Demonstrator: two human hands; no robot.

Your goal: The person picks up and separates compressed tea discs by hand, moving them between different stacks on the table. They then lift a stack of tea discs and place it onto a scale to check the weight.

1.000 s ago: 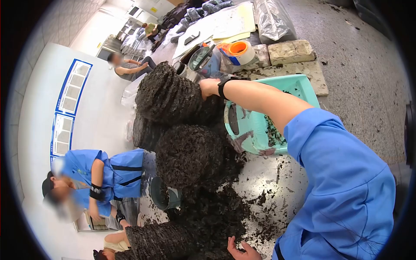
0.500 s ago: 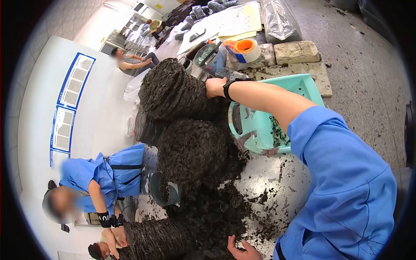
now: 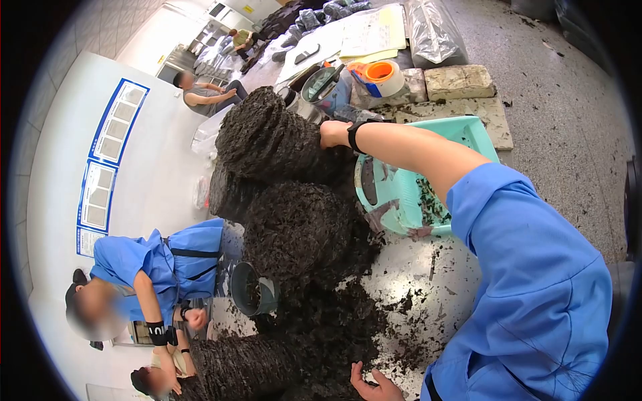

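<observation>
Right hand (image 3: 332, 134): fingers curled in against the side of a dark layered stack (image 3: 264, 137), tips hidden, can't tell if they're gripping. That stack sits just past the near end of the teal tray (image 3: 483, 137); the forearm crosses over the tray. Left hand (image 3: 376, 386): fingers parted and loosely bent, released, well apart from the tray, by a heap of loose dark flakes (image 3: 328, 327). Second stack (image 3: 291, 230): between tray and grey bucket (image 3: 269, 297). Tape roll (image 3: 391, 85) and pale block (image 3: 460, 82): near the tray, opposite side from the heap. Co-worker in blue (image 3: 190, 257): beyond the stacks from the tray.
</observation>
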